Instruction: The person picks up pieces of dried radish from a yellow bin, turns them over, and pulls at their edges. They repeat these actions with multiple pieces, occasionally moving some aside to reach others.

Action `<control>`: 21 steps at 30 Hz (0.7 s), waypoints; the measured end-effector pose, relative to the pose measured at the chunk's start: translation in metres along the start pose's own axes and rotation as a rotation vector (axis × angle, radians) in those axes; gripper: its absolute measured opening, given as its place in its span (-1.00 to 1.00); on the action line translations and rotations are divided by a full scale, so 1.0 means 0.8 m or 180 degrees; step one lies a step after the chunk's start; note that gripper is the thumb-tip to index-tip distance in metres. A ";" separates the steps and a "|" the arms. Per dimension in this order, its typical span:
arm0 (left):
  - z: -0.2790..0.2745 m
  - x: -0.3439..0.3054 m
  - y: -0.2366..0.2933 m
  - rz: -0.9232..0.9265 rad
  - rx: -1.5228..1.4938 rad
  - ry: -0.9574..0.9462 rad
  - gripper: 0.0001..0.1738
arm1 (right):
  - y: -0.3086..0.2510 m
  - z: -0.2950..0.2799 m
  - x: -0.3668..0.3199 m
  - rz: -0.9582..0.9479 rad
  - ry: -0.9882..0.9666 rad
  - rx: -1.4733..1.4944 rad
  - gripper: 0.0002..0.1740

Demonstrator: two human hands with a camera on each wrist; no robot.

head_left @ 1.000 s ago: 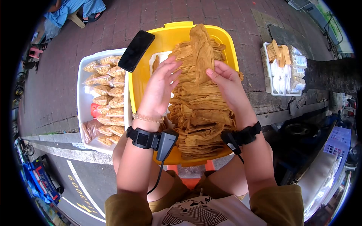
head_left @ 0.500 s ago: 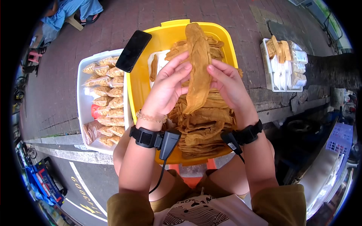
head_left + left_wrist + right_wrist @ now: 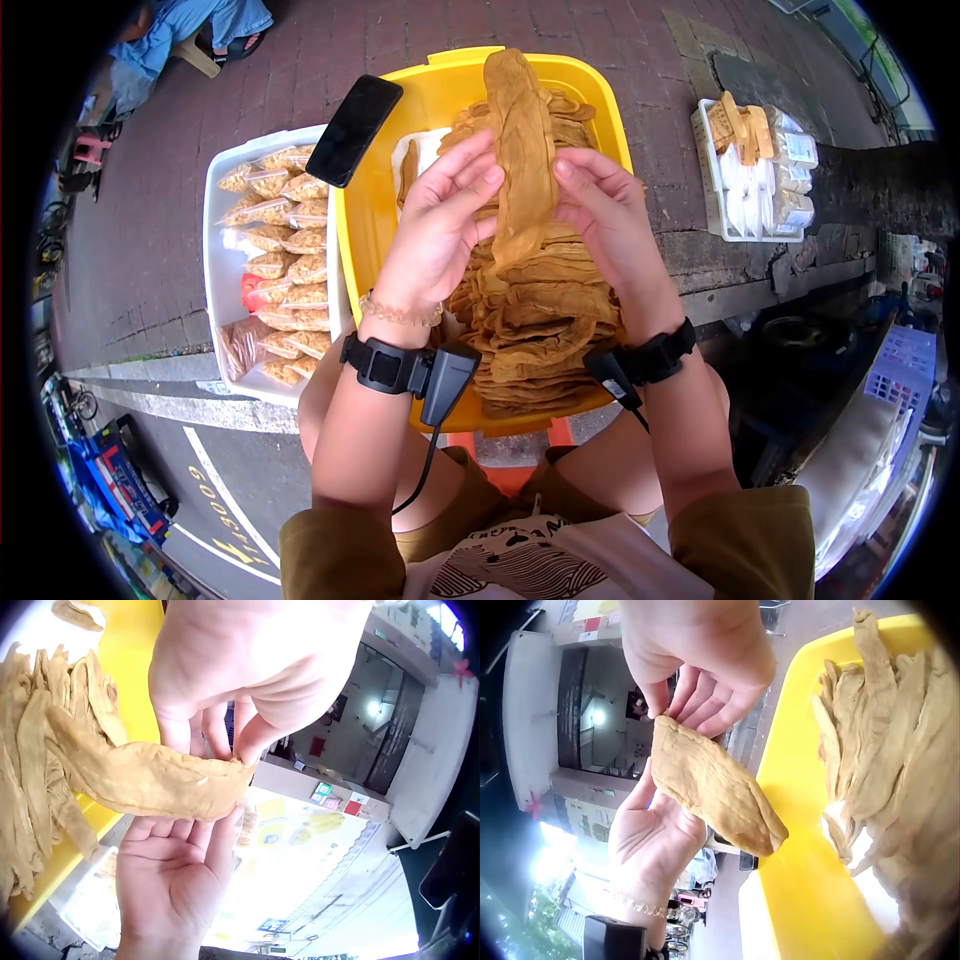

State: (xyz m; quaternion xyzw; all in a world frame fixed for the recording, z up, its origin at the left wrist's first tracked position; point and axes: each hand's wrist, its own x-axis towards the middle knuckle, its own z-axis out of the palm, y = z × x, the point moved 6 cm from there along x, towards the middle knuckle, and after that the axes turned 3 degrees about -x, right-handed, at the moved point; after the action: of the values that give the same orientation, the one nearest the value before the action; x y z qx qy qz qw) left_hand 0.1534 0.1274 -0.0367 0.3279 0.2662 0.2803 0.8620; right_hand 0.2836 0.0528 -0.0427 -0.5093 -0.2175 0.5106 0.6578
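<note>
A long, flat, wrinkled brown strip is held up between both hands, over a thick pile of similar strips in a yellow tub. My left hand pinches its left edge; in the left wrist view the thumb and fingertips of that hand meet the strip's upper edge. My right hand pinches the opposite edge between thumb and fingers. The right wrist view shows that hand at one end of the strip, whose other end hangs free.
A black phone lies across the tub's left rim. To the left stands a white bin with several clear bags of tan pieces. At the right, a white basket holds brown pieces and packets. A person sits at the upper left.
The left hand, earlier free with spread fingers, now holds the strip's left edge. The strip has come left and up slightly over the last half second.
</note>
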 end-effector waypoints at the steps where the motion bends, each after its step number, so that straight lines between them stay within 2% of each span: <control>1: -0.003 -0.001 0.000 0.0049 0.0101 0.0136 -0.51 | -0.004 0.001 -0.001 -0.0089 0.0104 -0.0180 -0.81; 2: -0.005 -0.002 0.000 0.0098 0.0202 0.0266 -0.54 | 0.000 0.004 -0.002 -0.0086 0.0099 -0.0181 -0.81; 4: -0.011 -0.002 0.002 0.0242 0.0054 0.0465 -0.56 | -0.013 0.007 -0.007 -0.1005 0.0450 -0.1409 -0.81; 5: -0.016 -0.002 0.004 0.0381 -0.0093 0.0657 -0.58 | -0.014 0.010 -0.009 -0.1004 0.0448 -0.1411 -0.81; 7: -0.024 0.000 0.008 0.0532 -0.0174 0.0764 -0.60 | -0.041 0.035 -0.026 -0.2172 0.0273 -0.2640 -0.77; 8: -0.030 -0.001 0.012 0.0685 -0.0253 0.0876 -0.61 | -0.045 0.041 -0.030 -0.2330 0.0183 -0.2655 -0.78; 9: -0.032 -0.002 0.013 0.0687 -0.0253 0.0886 -0.61 | -0.046 0.043 -0.032 -0.2326 0.0174 -0.2650 -0.78; 11: -0.039 -0.005 0.013 0.0698 -0.0416 0.1060 -0.62 | -0.046 0.057 -0.038 -0.2694 0.0051 -0.3560 -0.78; 17: -0.046 -0.006 -0.003 0.0445 -0.0514 0.1100 -0.56 | -0.035 0.064 -0.040 -0.2958 -0.0025 -0.3928 -0.84; 21: -0.042 -0.006 0.000 0.0467 -0.0447 0.1135 -0.56 | -0.034 0.061 -0.039 -0.2890 0.0041 -0.3929 -0.85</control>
State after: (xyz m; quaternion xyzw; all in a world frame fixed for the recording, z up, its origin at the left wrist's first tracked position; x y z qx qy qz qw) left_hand 0.1287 0.1381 -0.0572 0.2308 0.3698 0.4138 0.7993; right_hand 0.2445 0.0480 0.0080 -0.6480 -0.6473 -0.0269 0.4006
